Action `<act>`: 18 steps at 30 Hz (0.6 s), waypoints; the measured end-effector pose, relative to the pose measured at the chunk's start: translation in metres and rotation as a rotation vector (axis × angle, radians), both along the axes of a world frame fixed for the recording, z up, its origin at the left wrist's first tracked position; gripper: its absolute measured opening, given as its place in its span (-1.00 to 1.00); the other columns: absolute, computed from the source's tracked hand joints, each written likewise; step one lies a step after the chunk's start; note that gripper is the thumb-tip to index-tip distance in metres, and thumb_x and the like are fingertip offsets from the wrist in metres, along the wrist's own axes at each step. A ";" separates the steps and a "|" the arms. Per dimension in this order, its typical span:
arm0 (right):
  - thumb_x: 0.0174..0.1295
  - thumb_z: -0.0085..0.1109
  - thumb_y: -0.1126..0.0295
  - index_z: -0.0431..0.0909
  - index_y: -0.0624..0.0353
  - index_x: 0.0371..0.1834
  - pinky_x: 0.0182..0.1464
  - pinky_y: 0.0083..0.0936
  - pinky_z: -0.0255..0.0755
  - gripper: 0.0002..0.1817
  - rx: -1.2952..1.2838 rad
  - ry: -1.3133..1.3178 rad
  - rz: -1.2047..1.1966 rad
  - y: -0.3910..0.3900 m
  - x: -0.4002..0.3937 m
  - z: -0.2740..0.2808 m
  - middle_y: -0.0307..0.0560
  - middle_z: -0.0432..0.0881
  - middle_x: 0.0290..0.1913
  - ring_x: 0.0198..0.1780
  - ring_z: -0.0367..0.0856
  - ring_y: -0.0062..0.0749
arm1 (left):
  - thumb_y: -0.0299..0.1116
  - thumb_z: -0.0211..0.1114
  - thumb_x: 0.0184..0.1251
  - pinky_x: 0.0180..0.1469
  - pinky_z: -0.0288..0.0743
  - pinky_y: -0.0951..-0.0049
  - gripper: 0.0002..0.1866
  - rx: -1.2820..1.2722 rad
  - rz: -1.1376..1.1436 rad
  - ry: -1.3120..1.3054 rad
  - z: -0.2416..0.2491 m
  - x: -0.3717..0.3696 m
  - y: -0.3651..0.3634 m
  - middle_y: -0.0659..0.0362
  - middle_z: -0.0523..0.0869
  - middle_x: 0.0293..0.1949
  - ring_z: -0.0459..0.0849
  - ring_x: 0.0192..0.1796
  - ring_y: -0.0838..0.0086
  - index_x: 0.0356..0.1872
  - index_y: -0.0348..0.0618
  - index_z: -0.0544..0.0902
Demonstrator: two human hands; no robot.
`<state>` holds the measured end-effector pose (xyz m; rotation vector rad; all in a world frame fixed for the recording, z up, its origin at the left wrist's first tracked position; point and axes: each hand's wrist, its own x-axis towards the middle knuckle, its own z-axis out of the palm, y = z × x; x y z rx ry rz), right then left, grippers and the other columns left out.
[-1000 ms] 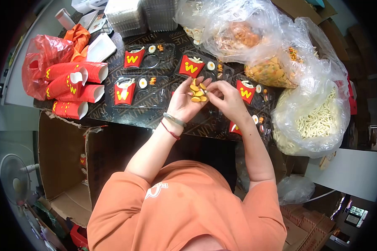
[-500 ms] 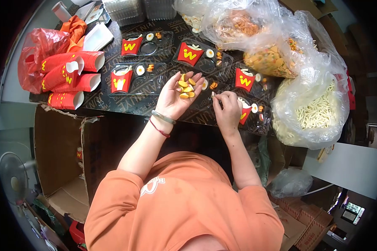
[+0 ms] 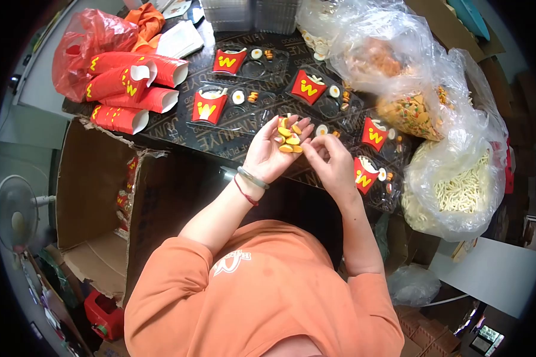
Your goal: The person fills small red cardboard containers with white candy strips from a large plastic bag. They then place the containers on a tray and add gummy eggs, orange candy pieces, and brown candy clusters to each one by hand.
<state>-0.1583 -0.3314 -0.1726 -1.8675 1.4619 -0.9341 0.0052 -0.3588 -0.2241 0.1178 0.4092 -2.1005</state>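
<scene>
My left hand (image 3: 264, 159) lies palm up over the table's front edge and holds a small pile of yellow oval toy pieces (image 3: 289, 140), some with pale sides. Beside it, my right hand (image 3: 336, 168) has thumb and forefinger pinched together at the pile's edge; whatever is between the fingertips is too hidden to name. Around both hands lie clear plastic trays (image 3: 235, 122), each with a red mini fries box (image 3: 209, 107), a fried-egg piece (image 3: 238, 97) and small burger-like pieces (image 3: 253, 97). One tray behind my hands is partly covered by them.
Rolled red fries cartons (image 3: 119, 119) and a red plastic bag (image 3: 89, 53) are at the left. Clear bags of white strips (image 3: 461, 190) and orange-green pieces (image 3: 411, 113) stand at the right. Stacked clear trays (image 3: 238, 15) are at the back; a cardboard box (image 3: 92, 196) sits below left.
The view has shifted, so the table contents sit further right. My right hand has come from over a tray, where it pinched a small pale piece, to the pile in my left palm.
</scene>
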 end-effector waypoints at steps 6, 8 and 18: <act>0.32 0.26 0.45 0.55 0.28 -0.17 -0.16 -0.65 0.50 -0.86 0.260 -0.338 0.162 -0.028 0.046 -0.016 -0.21 0.66 -0.23 -0.26 0.62 -0.61 | -0.18 -0.03 0.58 0.42 0.33 0.06 -0.59 0.016 0.227 -0.022 0.004 0.042 0.000 -0.15 0.52 0.24 0.44 0.35 0.03 0.13 -0.35 0.51; 0.34 0.25 0.46 0.54 0.27 -0.16 -0.14 -0.67 0.50 -0.87 0.363 -0.552 0.174 -0.043 0.059 -0.019 -0.23 0.65 -0.23 -0.26 0.61 -0.63 | -0.17 -0.03 0.58 0.37 0.40 0.04 -0.60 -0.020 0.250 -0.057 0.000 0.067 0.002 -0.14 0.53 0.24 0.43 0.37 0.04 0.13 -0.31 0.51; 0.16 0.26 0.49 0.53 0.17 -0.31 -0.18 -0.30 0.50 -0.91 -0.504 0.302 0.256 -0.104 0.104 -0.058 -0.08 0.56 -0.29 -0.19 0.61 -0.16 | -0.09 -0.02 0.59 0.19 0.58 0.20 -0.57 0.086 0.398 -0.331 -0.009 0.105 -0.010 -0.10 0.61 0.12 0.60 0.20 0.10 0.07 -0.31 0.53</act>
